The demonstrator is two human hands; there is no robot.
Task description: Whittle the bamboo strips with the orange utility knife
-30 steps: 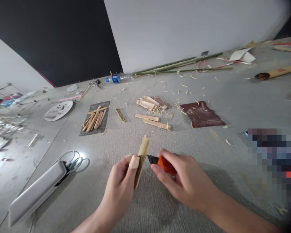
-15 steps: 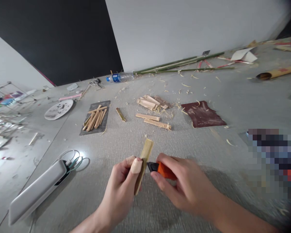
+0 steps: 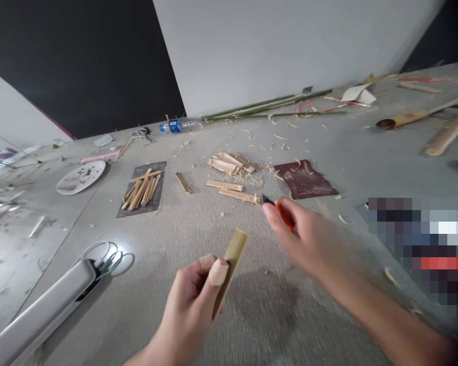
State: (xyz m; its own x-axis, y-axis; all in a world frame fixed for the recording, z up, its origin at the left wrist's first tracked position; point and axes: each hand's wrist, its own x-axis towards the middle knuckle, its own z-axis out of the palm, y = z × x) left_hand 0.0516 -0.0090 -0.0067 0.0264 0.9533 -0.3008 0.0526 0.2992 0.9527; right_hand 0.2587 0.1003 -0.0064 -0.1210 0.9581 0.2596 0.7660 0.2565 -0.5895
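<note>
My left hand (image 3: 198, 290), with tape or a bandage around the thumb, is closed on a flat bamboo strip (image 3: 236, 249) that points up and away from me. In my right hand (image 3: 301, 231) is an orange and black utility knife (image 3: 284, 216), held off to the right of the strip, its dark tip close to the end of a pale wooden strip (image 3: 238, 195) on the surface. Another flat strip (image 3: 224, 185) lies just behind that one. Farther back, several pale strips (image 3: 225, 163) are heaped among curly shavings (image 3: 252, 179).
Thin sticks (image 3: 141, 190) lie on a dark sheet (image 3: 125, 207) to the left, near a short greenish piece (image 3: 183, 183). A brown sandpaper sheet (image 3: 307, 180) lies right. A white power bank (image 3: 48, 312) with cable, a plastic bottle (image 3: 179, 125), a paper plate (image 3: 80, 178) and bamboo poles (image 3: 267, 108) surround them.
My right hand has moved the utility knife away from the bamboo strip, forward and to the right. My left hand still grips the strip. The view has shifted slightly to the right.
</note>
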